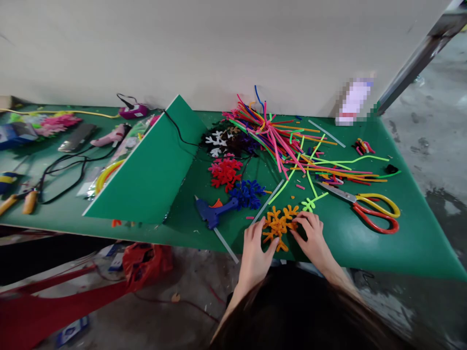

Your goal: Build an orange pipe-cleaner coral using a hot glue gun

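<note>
on green table [408, 243]; left hand [253, 257], right hand [312, 238], fingers [301, 218] spread on orange pipe-cleaner snowflake [279, 224]

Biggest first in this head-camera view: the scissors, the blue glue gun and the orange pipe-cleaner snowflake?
1. The scissors look largest.
2. The blue glue gun and orange pipe-cleaner snowflake look alike; nearness to the camera leaves them unranked.

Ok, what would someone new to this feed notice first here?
The eye goes first to the tangled burst of multicoloured pipe cleaners at the back of the green table, then to the orange pipe-cleaner snowflake near the front edge, between the left hand and right hand. Large red-and-yellow-handled scissors lie to the right.
</note>
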The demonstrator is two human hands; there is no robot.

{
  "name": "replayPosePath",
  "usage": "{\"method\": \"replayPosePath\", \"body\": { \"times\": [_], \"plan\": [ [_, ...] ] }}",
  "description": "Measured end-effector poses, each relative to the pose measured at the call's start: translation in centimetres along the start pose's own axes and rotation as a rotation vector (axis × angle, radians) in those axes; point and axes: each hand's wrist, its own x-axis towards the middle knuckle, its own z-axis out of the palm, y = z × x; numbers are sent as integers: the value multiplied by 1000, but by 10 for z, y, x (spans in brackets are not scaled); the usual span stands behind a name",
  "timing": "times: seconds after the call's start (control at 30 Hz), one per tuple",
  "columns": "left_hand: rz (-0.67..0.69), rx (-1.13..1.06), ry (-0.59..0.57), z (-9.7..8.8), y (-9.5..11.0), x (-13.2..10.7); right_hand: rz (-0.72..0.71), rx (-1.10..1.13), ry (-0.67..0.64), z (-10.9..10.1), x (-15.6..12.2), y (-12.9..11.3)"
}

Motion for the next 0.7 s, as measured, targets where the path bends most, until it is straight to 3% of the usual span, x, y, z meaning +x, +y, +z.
{"method": "replayPosePath", "body": {
  "times": [0.07, 0.13, 0.2, 0.27, 0.33, 0.43, 0.53, 0.7],
  "plan": [
    [-31, -99, -30, 4, 1, 0, 21, 100, 3, -4, 1, 0],
    [-149, -295, -44, 4, 5, 2, 49, 211, -6, -12, 4, -1],
    [-266, -485, -9, -2, 13, 7, 69, 311, -23, -22, 8, -3],
    [-289, -604, 5, -9, 24, 15, 112, 464, -60, -33, 15, -8],
    [-247, -682, -114, -16, 39, 24, 173, 657, -113, -44, 22, -15],
    [-284, -823, -430, -20, 63, 35, 229, 857, -181, -59, 31, -33],
    [-372, -844, -558, -19, 83, 37, 231, 933, -188, -71, 34, -53],
    [-285, -660, -477, -24, 101, 27, 184, 910, -126, -86, 27, -74]
  ]
}}
